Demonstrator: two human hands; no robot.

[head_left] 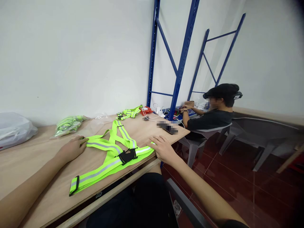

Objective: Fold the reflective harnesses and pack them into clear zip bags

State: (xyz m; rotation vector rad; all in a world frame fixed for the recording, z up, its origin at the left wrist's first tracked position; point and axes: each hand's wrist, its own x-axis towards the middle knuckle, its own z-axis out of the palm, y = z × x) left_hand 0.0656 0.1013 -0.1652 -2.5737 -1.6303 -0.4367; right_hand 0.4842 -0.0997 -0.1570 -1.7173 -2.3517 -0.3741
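A neon-yellow reflective vest (101, 171) made of elastic straps with grey stripes lies spread on the wooden table (45, 171). Its black side-release buckle (127, 156) is fastened at the front middle. A black slider (76, 184) sits at the belt's near left end. My left hand (71, 148) is closed at the far left strap, its fingertips pinching the edge. At the belt's right end, my right hand (164, 151) rests with fingers stretched out and apart, touching the strap near the table edge.
A packed bag of green straps (68, 125) and a white plastic bag (15, 129) stand along the wall. Another reflective vest (131, 112), white cables (152, 117) and a blurred phone (168, 127) lie farther right. Beyond the blue rack post (181, 63), another person (211, 117) sits.
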